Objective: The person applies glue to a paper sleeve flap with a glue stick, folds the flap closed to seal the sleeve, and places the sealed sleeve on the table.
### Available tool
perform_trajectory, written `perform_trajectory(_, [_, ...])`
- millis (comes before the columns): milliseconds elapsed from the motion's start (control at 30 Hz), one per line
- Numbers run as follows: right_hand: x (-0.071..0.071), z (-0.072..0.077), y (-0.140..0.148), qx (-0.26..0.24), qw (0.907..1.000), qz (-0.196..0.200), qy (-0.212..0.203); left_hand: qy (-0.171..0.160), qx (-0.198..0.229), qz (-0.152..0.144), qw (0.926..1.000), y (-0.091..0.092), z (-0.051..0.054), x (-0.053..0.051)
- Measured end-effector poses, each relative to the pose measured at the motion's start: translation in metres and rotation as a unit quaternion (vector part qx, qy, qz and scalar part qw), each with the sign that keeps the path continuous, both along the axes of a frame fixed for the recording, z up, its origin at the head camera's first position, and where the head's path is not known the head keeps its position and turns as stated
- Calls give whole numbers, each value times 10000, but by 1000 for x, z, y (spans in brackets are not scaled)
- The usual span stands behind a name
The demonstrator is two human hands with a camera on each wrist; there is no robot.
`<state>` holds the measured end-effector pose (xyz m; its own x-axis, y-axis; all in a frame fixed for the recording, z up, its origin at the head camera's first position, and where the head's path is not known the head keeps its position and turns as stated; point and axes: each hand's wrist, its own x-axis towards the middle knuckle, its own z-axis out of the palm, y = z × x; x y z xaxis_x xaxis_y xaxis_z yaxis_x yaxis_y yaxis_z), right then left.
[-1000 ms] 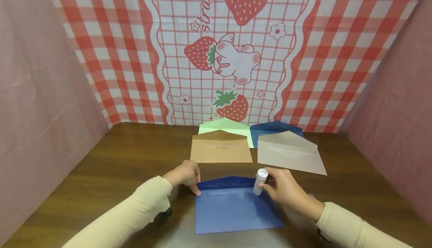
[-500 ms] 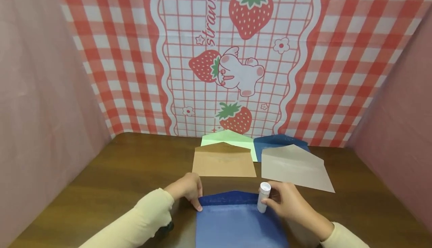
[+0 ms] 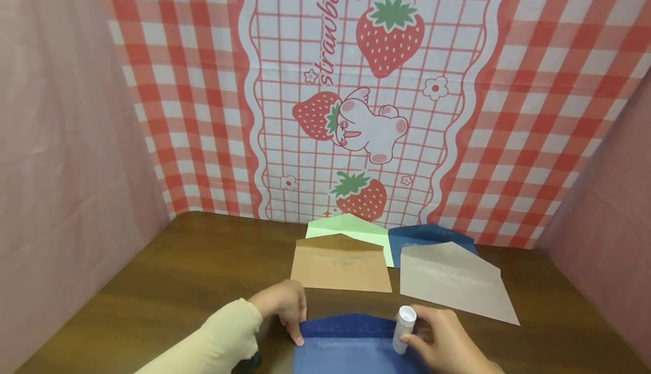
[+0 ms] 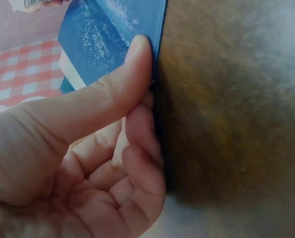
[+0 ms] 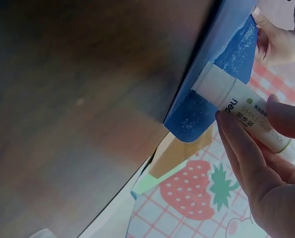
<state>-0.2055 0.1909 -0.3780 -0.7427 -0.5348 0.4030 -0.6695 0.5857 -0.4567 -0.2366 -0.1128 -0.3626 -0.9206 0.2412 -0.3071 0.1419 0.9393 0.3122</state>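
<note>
A blue envelope (image 3: 351,358) with its flap raised lies at the front of the table, its lower part cut off by the head view's edge. My left hand (image 3: 285,303) pinches its left corner at the fold, thumb on top and the other fingers curled. White glue smears show on the flap (image 4: 95,42) in the left wrist view. My right hand (image 3: 445,340) holds a white glue stick (image 3: 403,331) near the right end of the fold. In the right wrist view, the end of the glue stick (image 5: 254,116) touches the envelope.
Behind the blue envelope lie a tan envelope (image 3: 341,269), a grey one (image 3: 452,278), a pale green one (image 3: 351,225) and a dark blue one (image 3: 432,235), flaps raised. A strawberry-print cloth (image 3: 203,108) hangs at the table's back edge. Pink cloth flanks both sides.
The head view has tilted upward, so the table and envelopes sit lower in it. Both hands keep their grips, with the glue stick staying near the fold's right end.
</note>
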Motion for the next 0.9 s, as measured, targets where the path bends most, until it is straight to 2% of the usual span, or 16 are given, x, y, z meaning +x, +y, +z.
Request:
perform_trajectory(100, [6,-6,2,-61,9999,62,-105,-193,-293,-65,9994,3,-4,2])
perform_trajectory(233, [9,-8,1,-181,9997,184,-33,-386,-396,-63,9984,5,-5,2])
perform_trajectory(400, [3,1,-4,-210,9998,9,44,-431,-292,-167,9985,2,3,-5])
perform_trajectory(633, [5,13,-13,-185,9997,-132,-26,-543,-397,-194,9975,-4,12,-6])
perform_trajectory(767, [8,13,-11,-83,9996,-271,-96,-683,-417,-188,9966,-2,8,-8])
perform_trajectory(900, [13,12,-5,-101,9977,-439,-516,-754,-352,-173,9964,1,1,-6])
